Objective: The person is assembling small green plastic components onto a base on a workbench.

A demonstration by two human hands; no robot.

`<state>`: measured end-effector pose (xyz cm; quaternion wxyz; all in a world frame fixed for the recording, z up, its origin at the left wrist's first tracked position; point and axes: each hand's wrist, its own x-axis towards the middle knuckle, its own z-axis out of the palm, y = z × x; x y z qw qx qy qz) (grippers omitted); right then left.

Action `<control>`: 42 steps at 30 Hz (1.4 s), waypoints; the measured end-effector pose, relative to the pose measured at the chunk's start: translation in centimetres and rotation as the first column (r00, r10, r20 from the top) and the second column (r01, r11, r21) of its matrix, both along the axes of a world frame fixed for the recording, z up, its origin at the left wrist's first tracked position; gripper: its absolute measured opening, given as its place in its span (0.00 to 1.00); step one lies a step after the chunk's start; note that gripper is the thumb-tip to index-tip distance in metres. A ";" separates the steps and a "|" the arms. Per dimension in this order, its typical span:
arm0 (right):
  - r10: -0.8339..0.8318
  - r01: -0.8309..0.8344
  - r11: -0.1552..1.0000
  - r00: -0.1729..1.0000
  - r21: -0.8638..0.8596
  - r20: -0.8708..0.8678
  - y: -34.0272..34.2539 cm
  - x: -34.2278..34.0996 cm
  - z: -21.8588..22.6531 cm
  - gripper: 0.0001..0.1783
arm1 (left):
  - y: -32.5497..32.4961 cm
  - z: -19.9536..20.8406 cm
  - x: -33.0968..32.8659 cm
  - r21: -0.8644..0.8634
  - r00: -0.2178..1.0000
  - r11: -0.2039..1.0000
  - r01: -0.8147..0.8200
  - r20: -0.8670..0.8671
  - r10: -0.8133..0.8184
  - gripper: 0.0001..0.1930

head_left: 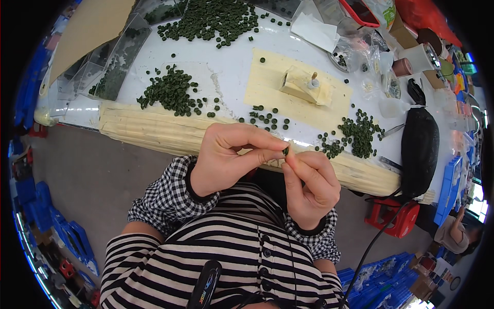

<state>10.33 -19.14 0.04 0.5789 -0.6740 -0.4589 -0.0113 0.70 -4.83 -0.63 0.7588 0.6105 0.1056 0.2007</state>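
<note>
My left hand (pixel 226 154) is closed in a pinch in front of the table edge, thumb and forefinger on a small dark green round piece (pixel 285 151). Against the same piece press the bunched fingertips of my right hand (pixel 313 183), which is closed too. The contact point is partly hidden by the fingers. Just beyond my hands lie several loose green pieces (pixel 265 118). A heap of like pieces (pixel 172 92) sits to the left, and another pile (pixel 360 135) to the right.
Across the table lies a large heap of green pieces (pixel 211 20). A tape-wrapped block with a peg (pixel 307 87) stands on a cream sheet (pixel 260 77). Clear bins (pixel 121 56) stand left. A black padded object (pixel 421 149) sits at the right edge, above a red stool (pixel 393 219).
</note>
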 end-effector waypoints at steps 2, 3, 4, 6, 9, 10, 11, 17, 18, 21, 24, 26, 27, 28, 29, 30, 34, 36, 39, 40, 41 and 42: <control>0.002 -0.002 1.000 1.000 -0.008 -0.003 -0.1 0.0 0.1 0.18 | 0.1 0.2 -0.1 0.013 1.000 1.000 0.016 -0.011 -0.016 0.09; 0.002 -0.002 1.000 1.000 -0.007 0.001 -0.1 0.0 0.1 0.18 | 0.3 0.3 -0.1 0.027 0.999 0.999 0.030 -0.013 -0.030 0.09; 0.001 -0.001 1.000 1.000 -0.006 0.004 -0.1 0.0 0.1 0.18 | 0.4 0.4 -0.1 0.040 0.999 0.998 0.044 -0.016 -0.044 0.09; 0.002 -0.002 1.000 1.000 -0.006 0.007 0.0 0.0 0.1 0.17 | 0.4 0.2 -0.2 0.046 0.999 0.998 0.042 -0.013 -0.042 0.09; 0.004 -0.004 1.000 1.000 -0.009 0.010 0.1 0.0 0.3 0.17 | 0.5 0.1 -0.2 0.054 0.999 0.998 0.039 -0.011 -0.039 0.09; 0.005 -0.005 1.000 1.000 -0.009 0.012 0.1 0.0 0.3 0.17 | 0.5 0.1 -0.2 0.057 0.999 0.998 0.038 -0.010 -0.038 0.09; 0.005 -0.005 1.000 1.000 -0.009 0.013 0.1 0.0 0.3 0.17 | 0.5 0.1 -0.2 0.062 0.999 0.997 0.037 -0.006 -0.036 0.09; 0.006 -0.007 1.000 0.999 0.007 0.052 0.1 0.1 0.1 0.17 | 0.5 0.2 -0.2 0.056 0.999 0.997 0.050 -0.021 -0.049 0.09; 0.009 -0.009 1.000 0.998 0.004 0.056 0.1 0.2 0.1 0.17 | 0.5 0.1 -0.2 0.056 0.999 0.997 0.052 -0.018 -0.051 0.09; 0.014 -0.014 1.000 0.998 -0.004 0.063 0.1 0.2 0.1 0.17 | 0.5 0.2 -0.3 0.053 0.998 0.997 0.049 -0.035 -0.048 0.09; 0.013 -0.013 1.000 0.999 -0.015 0.030 0.0 0.1 0.0 0.17 | 0.4 0.2 -0.2 0.046 0.999 0.998 0.037 -0.038 -0.035 0.09; 0.008 -0.009 0.999 1.000 -0.038 -0.025 -0.1 0.1 0.1 0.17 | 0.4 0.2 -0.1 0.076 0.999 0.997 0.021 -0.041 -0.018 0.08; -0.024 0.023 0.998 1.000 -0.056 -0.004 -0.2 0.3 0.1 0.16 | 0.4 0.3 0.0 0.108 0.999 0.994 0.011 -0.045 -0.006 0.08; -0.055 0.056 0.996 0.998 -0.074 0.017 -0.5 0.9 -0.1 0.15 | 0.5 0.4 0.0 0.140 0.999 0.990 0.001 -0.050 0.006 0.08; -0.086 0.089 0.992 0.996 -0.091 0.038 -0.9 1.5 -0.2 0.15 | 0.7 0.4 0.0 0.239 0.998 0.971 -0.005 -0.059 0.020 0.08; -0.180 0.187 0.976 0.981 -0.113 0.072 -1.4 2.2 -0.4 0.13 | 1.1 0.4 0.0 0.337 0.997 0.942 -0.006 -0.068 0.031 0.08; -0.346 0.404 0.889 0.901 -0.216 0.261 -2.8 4.6 -0.9 0.09 | 1.2 -0.4 -0.3 0.660 0.993 0.749 -0.059 -0.038 0.112 0.08; -0.311 0.412 0.869 0.886 -0.275 0.345 -2.8 4.8 -0.9 0.08 | 1.0 -0.5 0.0 0.764 0.994 0.641 -0.069 -0.004 0.112 0.09; -0.254 0.403 0.845 0.881 -0.352 0.399 -2.1 4.6 -0.8 0.07 | 0.6 -0.8 0.5 0.848 0.991 0.522 -0.093 0.029 0.129 0.11; -0.254 0.411 0.841 0.873 -0.351 0.416 -1.9 4.7 -0.9 0.07 | 0.5 -0.8 0.6 0.864 0.990 0.492 -0.102 0.039 0.137 0.11; -0.253 0.420 0.837 0.866 -0.350 0.432 -1.8 4.8 -1.0 0.07 | 0.4 -0.8 0.8 0.876 0.988 0.470 -0.103 0.034 0.153 0.11; -0.252 0.428 0.833 0.857 -0.350 0.449 -1.6 4.8 -1.1 0.07 | 0.3 -0.7 1.0 0.887 0.985 0.449 -0.105 0.030 0.170 0.11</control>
